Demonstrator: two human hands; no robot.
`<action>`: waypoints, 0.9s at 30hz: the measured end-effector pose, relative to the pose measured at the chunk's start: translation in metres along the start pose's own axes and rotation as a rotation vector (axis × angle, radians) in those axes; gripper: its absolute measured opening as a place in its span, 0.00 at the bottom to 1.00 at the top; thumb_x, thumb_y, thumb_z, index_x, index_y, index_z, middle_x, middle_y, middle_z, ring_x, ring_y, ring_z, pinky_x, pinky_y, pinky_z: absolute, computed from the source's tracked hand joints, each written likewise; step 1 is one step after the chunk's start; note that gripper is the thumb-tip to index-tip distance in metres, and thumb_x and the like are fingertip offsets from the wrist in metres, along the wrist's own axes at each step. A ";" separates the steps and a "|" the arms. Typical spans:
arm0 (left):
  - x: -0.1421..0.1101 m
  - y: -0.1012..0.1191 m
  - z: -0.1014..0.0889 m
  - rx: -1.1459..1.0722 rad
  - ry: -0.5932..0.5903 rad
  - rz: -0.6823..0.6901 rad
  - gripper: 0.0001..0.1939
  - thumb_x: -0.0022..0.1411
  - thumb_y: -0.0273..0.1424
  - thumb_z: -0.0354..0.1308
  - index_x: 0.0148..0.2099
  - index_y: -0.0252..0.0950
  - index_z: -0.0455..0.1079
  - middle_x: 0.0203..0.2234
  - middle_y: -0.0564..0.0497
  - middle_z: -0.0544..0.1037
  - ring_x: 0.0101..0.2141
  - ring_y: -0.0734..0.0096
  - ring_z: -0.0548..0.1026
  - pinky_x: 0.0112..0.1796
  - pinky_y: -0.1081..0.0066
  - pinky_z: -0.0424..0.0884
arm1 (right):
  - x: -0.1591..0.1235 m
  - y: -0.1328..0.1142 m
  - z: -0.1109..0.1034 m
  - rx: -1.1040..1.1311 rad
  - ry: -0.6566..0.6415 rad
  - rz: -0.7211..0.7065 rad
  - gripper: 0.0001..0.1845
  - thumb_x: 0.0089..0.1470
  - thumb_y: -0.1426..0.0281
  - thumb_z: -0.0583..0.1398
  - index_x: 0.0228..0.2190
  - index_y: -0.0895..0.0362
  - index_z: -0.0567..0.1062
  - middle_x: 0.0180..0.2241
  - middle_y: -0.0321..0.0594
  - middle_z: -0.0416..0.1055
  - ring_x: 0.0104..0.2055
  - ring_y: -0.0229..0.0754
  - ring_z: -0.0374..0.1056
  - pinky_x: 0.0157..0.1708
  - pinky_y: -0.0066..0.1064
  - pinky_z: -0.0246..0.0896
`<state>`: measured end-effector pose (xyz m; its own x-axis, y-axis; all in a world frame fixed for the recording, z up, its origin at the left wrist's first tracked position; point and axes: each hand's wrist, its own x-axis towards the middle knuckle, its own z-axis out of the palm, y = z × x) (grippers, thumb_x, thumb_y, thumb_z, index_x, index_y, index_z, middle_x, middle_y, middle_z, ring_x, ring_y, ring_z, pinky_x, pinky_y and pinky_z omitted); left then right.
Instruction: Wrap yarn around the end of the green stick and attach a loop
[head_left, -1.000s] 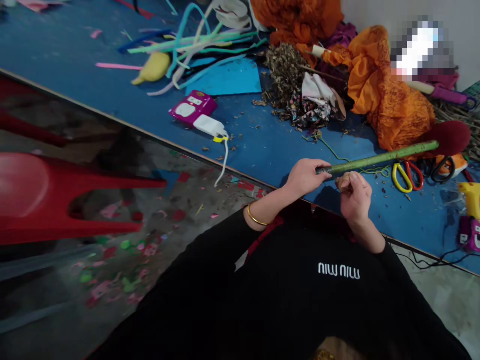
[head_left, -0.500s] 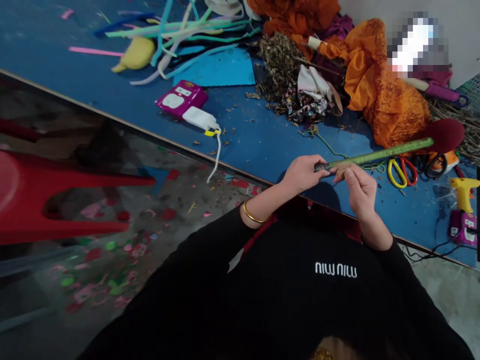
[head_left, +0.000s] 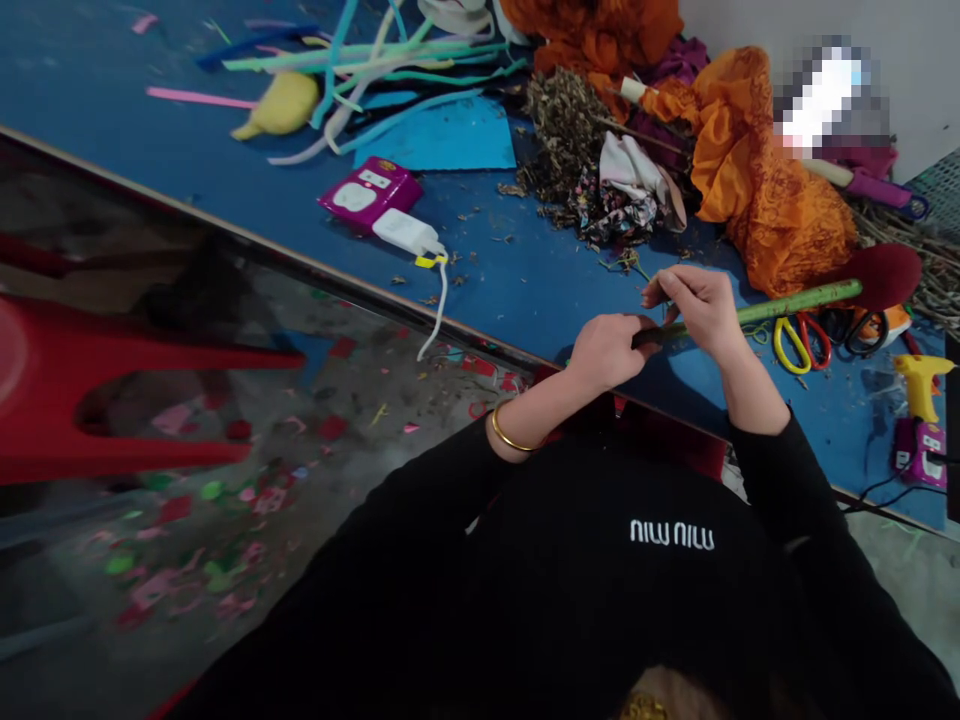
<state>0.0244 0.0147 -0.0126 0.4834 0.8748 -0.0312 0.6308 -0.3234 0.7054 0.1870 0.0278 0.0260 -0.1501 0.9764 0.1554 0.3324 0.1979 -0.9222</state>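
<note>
Holding slim green rod (head_left: 799,299) with dark-red head (head_left: 891,276), left hand (head_left: 609,350) is gripping, fingers closed; right hand (head_left: 699,302) is arching over, grip unclear.

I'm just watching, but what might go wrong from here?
The left fingers hold the green stick near its dark end, so its red end might dip and knock the scissors. The white cable hangs over the edge of the blue table; snagging it could drag the purple socket.

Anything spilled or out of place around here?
Yes: dry brown crumbs lie loose on the blue tabletop, beyond the dried-plant heap, and coloured scraps litter the floor. Both look like stray debris.
</note>
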 end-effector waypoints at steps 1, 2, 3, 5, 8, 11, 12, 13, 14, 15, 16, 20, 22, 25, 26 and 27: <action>-0.002 0.000 0.002 0.020 0.023 0.019 0.15 0.64 0.32 0.62 0.51 0.35 0.82 0.43 0.41 0.86 0.45 0.50 0.83 0.43 0.61 0.74 | 0.006 0.002 0.002 0.032 -0.009 0.069 0.31 0.59 0.41 0.61 0.27 0.57 0.80 0.26 0.39 0.77 0.29 0.37 0.73 0.20 0.24 0.61; -0.005 0.000 0.003 0.038 0.048 0.041 0.15 0.64 0.32 0.62 0.50 0.35 0.82 0.43 0.42 0.86 0.45 0.50 0.83 0.44 0.61 0.75 | 0.010 0.004 0.003 0.050 -0.024 0.143 0.29 0.59 0.44 0.63 0.27 0.58 0.80 0.25 0.40 0.77 0.29 0.37 0.74 0.19 0.23 0.60; -0.008 0.001 0.005 0.052 0.070 0.062 0.14 0.65 0.31 0.61 0.51 0.35 0.81 0.44 0.42 0.86 0.46 0.51 0.83 0.44 0.62 0.75 | 0.014 0.005 0.003 0.057 -0.041 0.217 0.26 0.59 0.48 0.64 0.26 0.59 0.79 0.25 0.40 0.76 0.28 0.37 0.74 0.18 0.22 0.60; -0.013 0.001 0.009 0.080 0.104 0.086 0.16 0.65 0.31 0.61 0.54 0.34 0.78 0.45 0.43 0.86 0.45 0.52 0.84 0.44 0.62 0.76 | 0.020 0.005 0.003 0.053 -0.071 0.337 0.21 0.61 0.56 0.65 0.24 0.60 0.79 0.23 0.40 0.76 0.26 0.35 0.73 0.17 0.21 0.59; -0.018 0.000 0.012 0.123 0.130 0.124 0.20 0.66 0.30 0.61 0.59 0.34 0.73 0.45 0.43 0.86 0.43 0.53 0.84 0.42 0.63 0.77 | 0.023 0.004 0.003 0.054 -0.095 0.424 0.17 0.61 0.65 0.65 0.23 0.60 0.79 0.22 0.39 0.76 0.21 0.32 0.68 0.17 0.21 0.58; -0.019 -0.003 0.015 0.132 0.146 0.217 0.17 0.67 0.28 0.60 0.57 0.35 0.75 0.47 0.43 0.85 0.45 0.55 0.84 0.43 0.64 0.77 | 0.022 0.003 0.004 0.072 -0.118 0.480 0.17 0.62 0.69 0.64 0.22 0.60 0.78 0.21 0.39 0.75 0.21 0.32 0.68 0.17 0.21 0.58; -0.019 -0.004 0.016 0.126 0.149 0.237 0.16 0.67 0.28 0.60 0.56 0.35 0.75 0.48 0.43 0.85 0.46 0.55 0.84 0.44 0.64 0.77 | 0.022 0.003 0.005 0.072 -0.125 0.493 0.18 0.63 0.70 0.63 0.21 0.60 0.78 0.21 0.38 0.74 0.21 0.32 0.68 0.17 0.21 0.58; -0.018 -0.005 0.016 0.118 0.150 0.245 0.16 0.67 0.28 0.60 0.56 0.35 0.75 0.48 0.43 0.85 0.46 0.55 0.84 0.44 0.64 0.77 | 0.022 0.003 0.006 0.071 -0.130 0.501 0.18 0.63 0.71 0.63 0.21 0.60 0.77 0.20 0.38 0.74 0.20 0.32 0.68 0.17 0.22 0.57; -0.018 -0.006 0.016 0.110 0.147 0.241 0.15 0.67 0.28 0.60 0.55 0.34 0.76 0.48 0.43 0.85 0.46 0.55 0.84 0.44 0.64 0.77 | 0.021 0.003 0.007 0.070 -0.133 0.506 0.19 0.64 0.71 0.62 0.20 0.60 0.77 0.20 0.38 0.74 0.20 0.31 0.67 0.17 0.22 0.57; -0.018 -0.006 0.016 0.104 0.142 0.230 0.15 0.66 0.28 0.60 0.54 0.33 0.76 0.47 0.43 0.85 0.45 0.55 0.83 0.44 0.64 0.77 | 0.021 0.003 0.007 0.070 -0.136 0.507 0.20 0.64 0.72 0.61 0.20 0.60 0.77 0.20 0.37 0.73 0.19 0.31 0.66 0.17 0.22 0.56; -0.019 -0.005 0.016 0.097 0.135 0.215 0.15 0.66 0.28 0.60 0.53 0.33 0.76 0.47 0.42 0.85 0.45 0.55 0.83 0.44 0.64 0.76 | 0.020 0.003 0.008 0.075 -0.136 0.506 0.20 0.65 0.72 0.61 0.20 0.60 0.77 0.20 0.37 0.73 0.19 0.31 0.66 0.17 0.22 0.56; -0.018 0.001 0.012 0.040 0.113 0.139 0.13 0.64 0.29 0.60 0.50 0.34 0.79 0.45 0.43 0.86 0.45 0.55 0.83 0.44 0.65 0.75 | 0.013 -0.001 -0.004 0.120 -0.078 0.404 0.18 0.62 0.67 0.65 0.21 0.60 0.77 0.25 0.40 0.77 0.26 0.33 0.72 0.19 0.21 0.58; -0.016 0.003 0.009 -0.016 0.096 0.100 0.13 0.64 0.30 0.61 0.49 0.35 0.80 0.44 0.44 0.86 0.45 0.56 0.83 0.44 0.65 0.74 | 0.005 -0.005 -0.020 0.141 -0.016 0.338 0.17 0.59 0.62 0.68 0.24 0.60 0.78 0.27 0.41 0.78 0.28 0.34 0.73 0.19 0.21 0.58; -0.011 0.002 0.004 -0.113 0.055 0.021 0.13 0.62 0.33 0.63 0.47 0.36 0.82 0.39 0.46 0.87 0.40 0.58 0.82 0.41 0.66 0.73 | -0.011 -0.013 -0.055 0.226 0.063 0.309 0.15 0.54 0.58 0.70 0.29 0.58 0.81 0.30 0.41 0.78 0.30 0.35 0.75 0.20 0.21 0.59; -0.009 0.001 0.003 -0.148 0.038 -0.007 0.13 0.61 0.34 0.64 0.46 0.36 0.82 0.37 0.47 0.87 0.38 0.60 0.82 0.40 0.66 0.72 | -0.016 -0.015 -0.068 0.281 0.084 0.295 0.14 0.53 0.58 0.70 0.32 0.57 0.82 0.34 0.42 0.80 0.33 0.35 0.76 0.22 0.22 0.60; -0.007 0.000 0.001 -0.185 0.020 -0.031 0.13 0.60 0.34 0.65 0.45 0.36 0.83 0.35 0.47 0.87 0.36 0.61 0.81 0.39 0.66 0.72 | -0.021 -0.017 -0.080 0.346 0.106 0.268 0.15 0.52 0.57 0.70 0.35 0.55 0.83 0.40 0.43 0.81 0.37 0.36 0.78 0.24 0.22 0.63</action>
<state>0.0217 0.0086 -0.0138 0.4520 0.8910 -0.0420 0.5220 -0.2260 0.8225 0.2591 0.0111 0.0665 0.0007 0.9962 -0.0868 0.0127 -0.0868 -0.9961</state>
